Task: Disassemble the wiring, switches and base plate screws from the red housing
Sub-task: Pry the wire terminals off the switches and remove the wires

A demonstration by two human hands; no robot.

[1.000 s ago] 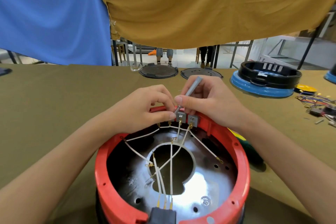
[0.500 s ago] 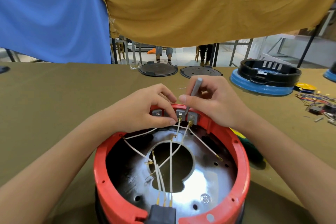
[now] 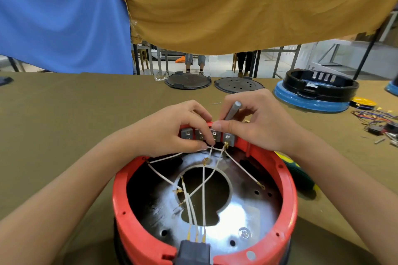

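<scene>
Red housing point(image 3: 137, 211), open side up on the olive-covered table point(image 3: 64, 114), directly below the camera. Left hand point(image 3: 172, 131) rests on the far rim, thumb and index finger pinched together at the row of grey switches point(image 3: 206, 135). White wires point(image 3: 202, 180) run from the switches across the metal base plate point(image 3: 237, 228) to a black connector point(image 3: 193, 251) at the near rim. Right hand point(image 3: 258, 122), fingers curled, grips a grey tool point(image 3: 232, 109) against the switches. Far right: blue-and-black housing point(image 3: 312, 92); loose coloured wiring point(image 3: 374, 118).
</scene>
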